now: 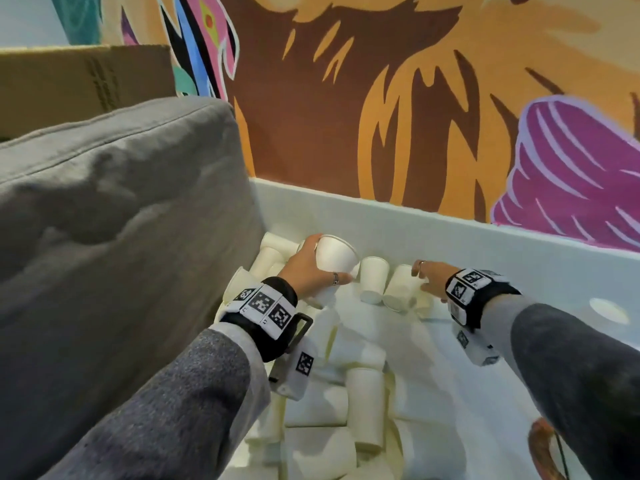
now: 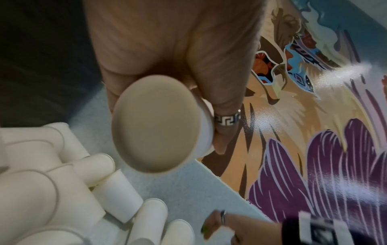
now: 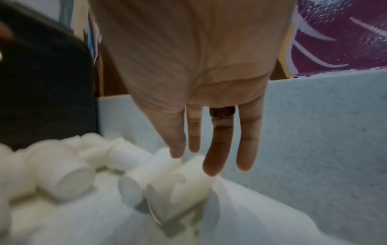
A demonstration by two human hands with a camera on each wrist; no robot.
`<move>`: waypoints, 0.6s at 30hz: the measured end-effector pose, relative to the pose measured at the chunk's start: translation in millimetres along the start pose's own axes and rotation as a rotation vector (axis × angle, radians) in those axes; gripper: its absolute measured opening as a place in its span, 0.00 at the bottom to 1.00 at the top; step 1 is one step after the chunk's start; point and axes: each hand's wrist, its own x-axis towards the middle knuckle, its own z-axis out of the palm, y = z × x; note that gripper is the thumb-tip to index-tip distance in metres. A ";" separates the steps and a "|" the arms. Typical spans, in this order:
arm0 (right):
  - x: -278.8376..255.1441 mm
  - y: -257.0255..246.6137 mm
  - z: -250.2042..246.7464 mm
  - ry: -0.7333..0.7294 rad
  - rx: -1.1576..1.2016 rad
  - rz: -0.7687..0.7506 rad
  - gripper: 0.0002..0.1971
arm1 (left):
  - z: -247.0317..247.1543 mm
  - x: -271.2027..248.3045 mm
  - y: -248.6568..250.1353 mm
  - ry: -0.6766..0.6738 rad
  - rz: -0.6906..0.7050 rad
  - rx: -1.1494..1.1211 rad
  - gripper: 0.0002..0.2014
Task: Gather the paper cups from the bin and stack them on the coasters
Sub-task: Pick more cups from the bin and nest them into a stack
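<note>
Several white paper cups (image 1: 365, 407) lie heaped in a pale bin (image 1: 450, 233) against the painted wall. My left hand (image 1: 308, 268) grips one white cup (image 1: 336, 252) above the pile; the left wrist view shows this cup's round base (image 2: 155, 124) with my ringed thumb (image 2: 226, 119) curled round its side. My right hand (image 1: 429, 277) reaches down with straight fingers (image 3: 217, 149) over a cup lying on its side (image 3: 180, 187), close to its wall. Whether the fingertips touch it I cannot tell. No coasters are in view.
A grey cushion (image 1: 114, 220) presses against the bin's left side, with a cardboard box (image 1: 79, 81) behind it. The bin's far wall (image 3: 314, 124) stands close behind my right hand. An orange object (image 1: 543, 452) shows at the lower right edge.
</note>
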 end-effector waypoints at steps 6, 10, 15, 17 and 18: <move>17.5 11.9 40.7 -0.053 -0.287 0.007 0.24 | -2.2 -1.6 -9.9 0.030 -0.008 -0.016 0.41; 37.0 20.8 55.1 -0.111 -0.420 -0.035 0.19 | -0.7 -5.4 -15.5 0.055 -0.008 -0.006 0.39; 41.0 18.8 50.4 -0.111 -0.444 -0.041 0.08 | -3.6 -7.4 -20.0 0.057 -0.012 0.021 0.41; 34.0 11.5 39.7 -0.108 -0.363 -0.023 0.13 | -3.8 -6.9 -19.8 0.056 -0.014 0.033 0.41; 28.6 5.9 31.3 -0.100 -0.336 -0.041 0.15 | -3.7 -6.6 -19.7 0.056 -0.015 0.032 0.42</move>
